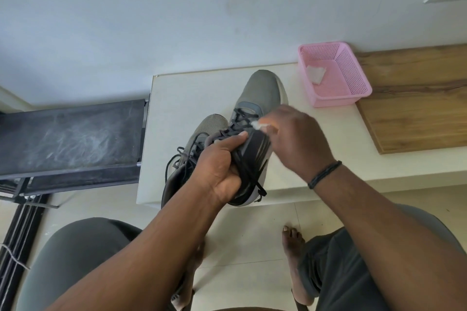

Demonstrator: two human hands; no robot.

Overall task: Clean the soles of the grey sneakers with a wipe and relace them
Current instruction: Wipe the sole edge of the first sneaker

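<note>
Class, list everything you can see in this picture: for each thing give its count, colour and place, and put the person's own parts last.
sneakers: two, grey, dark laces, on the white table, one gripped.
wipe: one, white, pinched in the right hand.
table: one, white, centre.
basket: one, pink, far right of table.
used wipe: one, white, inside the basket.
wooden board: one, brown, right.
black stand: one, left of table.
left hand: grips a sneaker.
right hand: holds the wipe.
bare feet: two, on the floor.
</note>
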